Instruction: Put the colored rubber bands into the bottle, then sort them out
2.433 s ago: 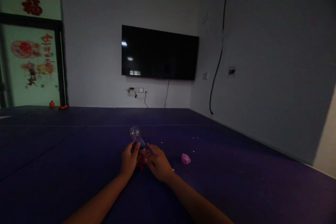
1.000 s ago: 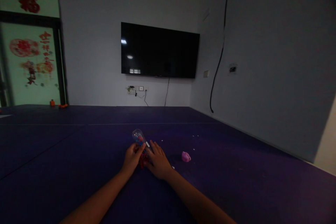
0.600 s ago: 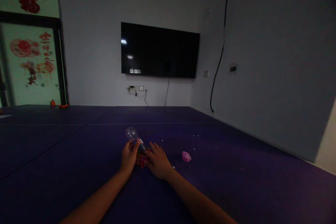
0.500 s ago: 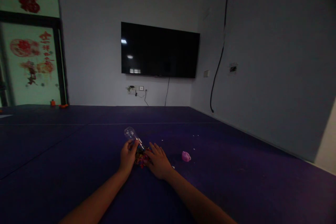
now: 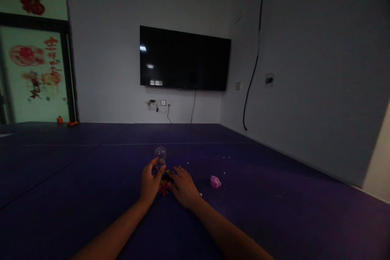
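My left hand [image 5: 150, 182] is closed around the lower part of a clear plastic bottle [image 5: 160, 153], whose rounded end points up and away from me. Just below it on the purple surface lies a heap of thin multicoloured bands [image 5: 163, 188], which look like small rubber bands. My right hand [image 5: 184, 189] rests beside the heap with its fingers stretched out, the fingertips and thumb touching the heap's right side. The bottle's mouth is hidden by my left fingers. To the right of my right hand lies a small pink cap-like piece [image 5: 215, 181] with a loop.
The purple surface [image 5: 91, 195] spreads out to the walls, with several white scraps [image 5: 224, 173] on it. A television [image 5: 185, 59] hangs on the far wall above sockets and cords. A black cable [image 5: 254, 71] dangles at the right. Orange items [image 5: 72, 123] sit by the door.
The bottle has swung from leaning left to nearly upright, and its rounded end has shifted right. My left hand turned with it. My right hand has barely moved.
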`<act>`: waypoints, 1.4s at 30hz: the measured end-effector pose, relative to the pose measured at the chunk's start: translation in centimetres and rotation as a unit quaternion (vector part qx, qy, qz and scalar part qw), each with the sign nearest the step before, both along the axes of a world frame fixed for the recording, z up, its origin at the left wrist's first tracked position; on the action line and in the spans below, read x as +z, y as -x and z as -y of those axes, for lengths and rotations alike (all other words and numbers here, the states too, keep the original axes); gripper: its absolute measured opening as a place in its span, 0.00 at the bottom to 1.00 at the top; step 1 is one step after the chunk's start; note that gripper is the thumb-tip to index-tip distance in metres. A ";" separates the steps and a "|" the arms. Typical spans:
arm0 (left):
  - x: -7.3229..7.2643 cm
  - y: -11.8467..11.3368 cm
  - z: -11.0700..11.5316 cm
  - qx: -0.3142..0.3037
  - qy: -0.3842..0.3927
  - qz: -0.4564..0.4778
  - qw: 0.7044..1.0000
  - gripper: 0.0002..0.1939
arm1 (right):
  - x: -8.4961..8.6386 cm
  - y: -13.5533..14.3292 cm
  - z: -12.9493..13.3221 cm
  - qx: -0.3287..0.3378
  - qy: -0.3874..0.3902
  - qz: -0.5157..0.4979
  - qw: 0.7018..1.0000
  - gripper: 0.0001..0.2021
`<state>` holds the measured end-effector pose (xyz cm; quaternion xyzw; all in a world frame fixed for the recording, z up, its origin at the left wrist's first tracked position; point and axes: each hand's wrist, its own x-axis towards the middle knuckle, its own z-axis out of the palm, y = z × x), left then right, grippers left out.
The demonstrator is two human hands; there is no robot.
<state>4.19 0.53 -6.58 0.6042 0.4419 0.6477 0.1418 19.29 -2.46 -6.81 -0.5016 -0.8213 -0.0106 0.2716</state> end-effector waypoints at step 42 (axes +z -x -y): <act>-1.5 1.9 -2.0 0.097 0.087 0.234 0.963 0.20 | 0.2 -0.9 -0.7 -0.005 -0.028 -0.103 0.994 0.12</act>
